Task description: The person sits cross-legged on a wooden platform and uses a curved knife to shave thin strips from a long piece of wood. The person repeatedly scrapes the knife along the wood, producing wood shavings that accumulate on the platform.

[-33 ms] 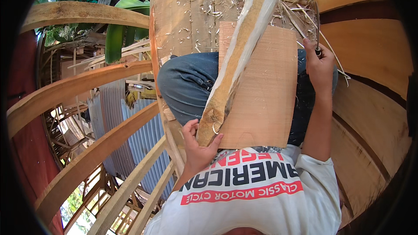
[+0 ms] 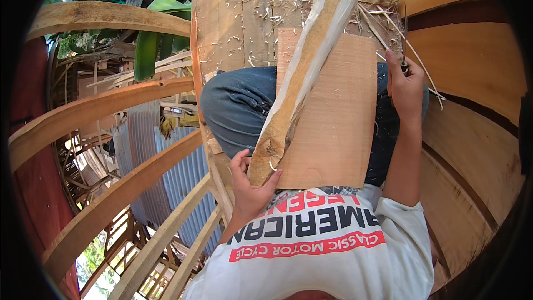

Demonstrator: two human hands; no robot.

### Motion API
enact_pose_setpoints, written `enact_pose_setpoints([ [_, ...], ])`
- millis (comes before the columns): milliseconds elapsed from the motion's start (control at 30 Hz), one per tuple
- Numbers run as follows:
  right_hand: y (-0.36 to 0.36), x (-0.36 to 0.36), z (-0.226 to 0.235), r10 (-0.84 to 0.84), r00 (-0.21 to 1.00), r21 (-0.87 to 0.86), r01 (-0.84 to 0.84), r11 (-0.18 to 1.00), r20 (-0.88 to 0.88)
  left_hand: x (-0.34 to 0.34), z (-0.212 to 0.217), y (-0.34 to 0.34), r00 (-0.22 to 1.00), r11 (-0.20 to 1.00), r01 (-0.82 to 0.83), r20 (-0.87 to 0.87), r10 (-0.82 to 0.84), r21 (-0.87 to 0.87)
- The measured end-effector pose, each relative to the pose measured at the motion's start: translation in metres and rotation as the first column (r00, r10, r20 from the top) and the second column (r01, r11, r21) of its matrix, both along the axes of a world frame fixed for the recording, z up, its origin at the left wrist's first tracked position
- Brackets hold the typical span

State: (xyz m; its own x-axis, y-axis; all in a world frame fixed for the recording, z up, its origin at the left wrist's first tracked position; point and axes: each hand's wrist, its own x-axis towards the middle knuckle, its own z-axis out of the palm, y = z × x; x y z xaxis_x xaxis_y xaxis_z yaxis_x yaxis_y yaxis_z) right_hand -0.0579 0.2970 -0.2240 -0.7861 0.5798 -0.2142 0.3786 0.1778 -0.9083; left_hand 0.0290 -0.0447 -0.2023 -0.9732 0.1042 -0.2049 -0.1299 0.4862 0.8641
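A long piece of wood [image 2: 302, 86], pale on its shaved sides with a rough tan strip along the top, slants from my belly away to the far right. Around its near end, beside a knot and a small curled shaving, my left hand [image 2: 252, 186] is closed. My right hand [image 2: 407, 86] grips a knife [image 2: 405, 36] by its handle over my right thigh. The thin blade points away from me, apart from the wood. Under the wood, a flat rectangular board [image 2: 338, 122] lies across my lap and reaches to my shirt.
Curled shavings [image 2: 264, 8] and thin strips [image 2: 411, 53] litter the plank floor [image 2: 222, 28] ahead. Curved wooden ribs [image 2: 105, 105] stand at the left, with corrugated sheets [image 2: 183, 172] beyond them. Wide wooden planks [image 2: 466, 72] rise close on the right.
My right hand and the knife have shifted very slightly, and the blade shows a little differently. The wood's near end and my left hand have moved slightly left.
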Motion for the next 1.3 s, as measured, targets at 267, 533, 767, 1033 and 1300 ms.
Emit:
enact_pose_setpoints([
  [267, -0.020, 0.040, 0.006, 0.193, 0.980, -0.050, -0.195, 0.979, -0.043, 0.005, 0.005, -0.006, 0.998, 0.940, 0.051, -0.023, -0.062, -0.336],
  [533, -0.041, 0.077, 0.006, 0.453, 0.887, -0.209, -0.428, 0.879, 0.091, 0.014, 0.009, -0.010, 0.996, 0.915, 0.083, 0.049, -0.070, -0.395],
  [767, -0.053, 0.072, 0.013, 0.556, 0.809, -0.100, -0.547, 0.831, 0.189, -0.002, 0.015, -0.017, 0.930, 0.837, 0.242, 0.364, -0.056, -0.490],
  [1033, -0.086, 0.081, 0.020, 0.692, 0.659, 0.201, -0.751, 0.629, 0.294, 0.008, -0.005, -0.020, 0.923, 0.991, 0.079, 0.382, -0.033, -0.106],
  [1300, -0.106, 0.083, 0.023, 0.709, 0.575, 0.219, -0.816, 0.536, 0.407, 0.003, -0.008, -0.021, 0.918, 0.988, 0.111, 0.392, -0.062, -0.104],
])
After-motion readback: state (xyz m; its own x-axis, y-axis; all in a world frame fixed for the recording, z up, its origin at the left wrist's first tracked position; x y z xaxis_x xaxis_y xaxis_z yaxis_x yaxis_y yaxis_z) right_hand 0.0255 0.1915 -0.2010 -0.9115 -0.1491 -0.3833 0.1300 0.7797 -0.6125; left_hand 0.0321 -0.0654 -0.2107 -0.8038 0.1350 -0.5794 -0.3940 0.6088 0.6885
